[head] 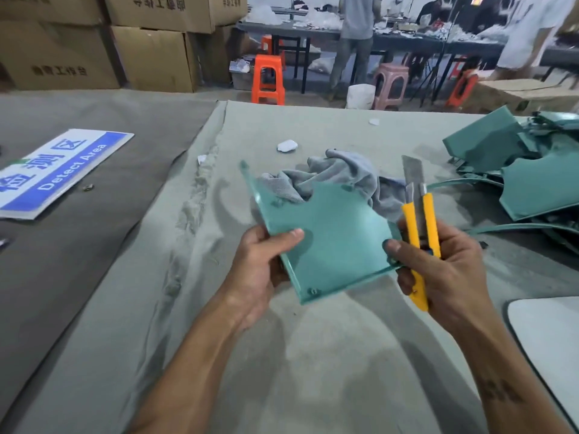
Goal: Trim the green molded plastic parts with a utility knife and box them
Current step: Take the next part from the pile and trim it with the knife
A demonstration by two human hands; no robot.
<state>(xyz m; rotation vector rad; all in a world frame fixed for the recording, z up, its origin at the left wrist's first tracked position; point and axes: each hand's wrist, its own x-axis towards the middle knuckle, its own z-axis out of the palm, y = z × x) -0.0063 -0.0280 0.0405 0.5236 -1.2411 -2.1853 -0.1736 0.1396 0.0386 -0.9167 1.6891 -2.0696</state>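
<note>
A workshop floor, with brown cardboard cartons (pixel 94 42) stacked along the back wall beyond the left hand, their printed characters too blurred to read. Far past both hands stand long dark tables where three people work, and I count three orange stools (pixel 268 79) and one pink stool (pixel 390 86) on the floor around them.

The surface (pixel 313 355) under the hands is covered in grey-green cloth, with a darker cloth sheet to the left of it. Well out beyond the right hand lies a heap of green molded parts (pixel 517 170); they overlap too much to count. Well off to the left of the left hand lies one white-and-blue sign (pixel 59 172) reading "Detect Area" under large Chinese characters. Just beyond the hands sits one crumpled grey rag (pixel 338 177).

Between the hands is one green molded part (pixel 326 242), a flat panel with a raised rim, held tilted above the surface. The left hand (pixel 260 270) grips its left edge, thumb on top. The right hand (pixel 445 270) is curled round one yellow utility knife (pixel 421 233), blade extended and pointing away, while its thumb rests on the part's right edge.
</note>
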